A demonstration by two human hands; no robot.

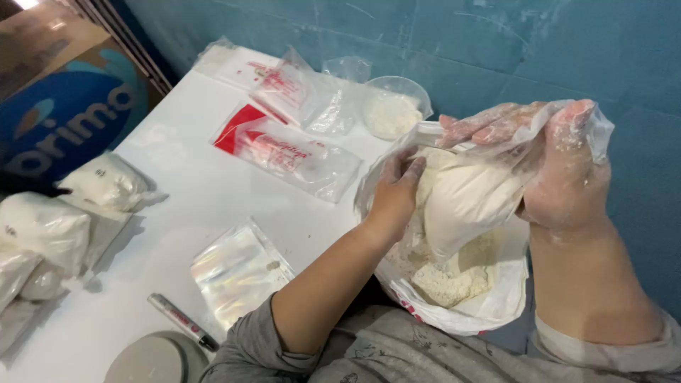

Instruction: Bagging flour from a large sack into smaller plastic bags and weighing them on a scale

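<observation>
**Both hands grip a small bag of white powder over a larger sack**

Closed tight, the grip of the right hand point(560, 167) pinches the mouth of a small clear bag point(464, 202), thumb and fingers clamped on its upper edge. That bag hangs full of white powder and is held up above the open mouth of a big white sack point(461, 312), which rests against the person's lap at the near edge of the worktop point(184, 206). Loose powder lies in the bottom of the sack. The left hand point(397, 191) reaches into the sack and its fingers close on the near side of the small bag; how firm that grip is cannot be told, since the fingertips are hidden behind the plastic. Both hands are dusted white.

Farther out on the worktop, a clear bowl point(394, 110) of powder stands just behind the sack. Empty red-and-clear pouches point(287, 149) lie toward the back, and a shiny empty pouch point(237, 273) lies near the left elbow. A marker pen point(181, 320) lies beside it. Filled bags point(53, 227) are piled at the left edge.
</observation>
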